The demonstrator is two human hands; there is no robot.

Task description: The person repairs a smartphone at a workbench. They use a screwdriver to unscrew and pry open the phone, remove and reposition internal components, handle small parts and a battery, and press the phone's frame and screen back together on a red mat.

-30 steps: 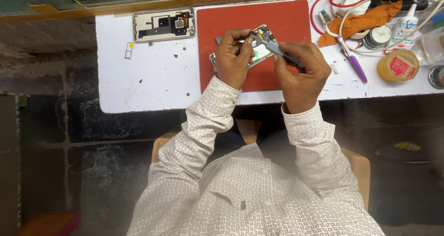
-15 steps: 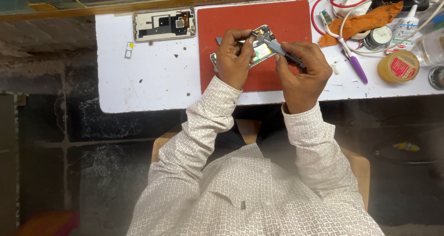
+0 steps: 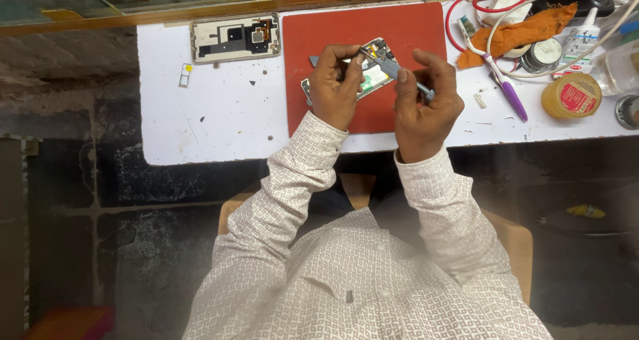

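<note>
An opened phone (image 3: 374,73) with its insides showing is tilted above a red work mat (image 3: 406,30). My left hand (image 3: 335,87) grips it from the left side. My right hand (image 3: 426,100) holds grey tweezers (image 3: 398,72), whose tip rests on the upper end of the phone. Both hands are close together over the middle of the mat.
A white phone back cover (image 3: 234,37) and a small card tray (image 3: 184,75) lie on the white table (image 3: 200,120) to the left. At right are an orange cloth (image 3: 526,27), a purple-handled tool (image 3: 507,93), red and white cables, a small white bottle (image 3: 582,30) and a round yellow tin (image 3: 571,95).
</note>
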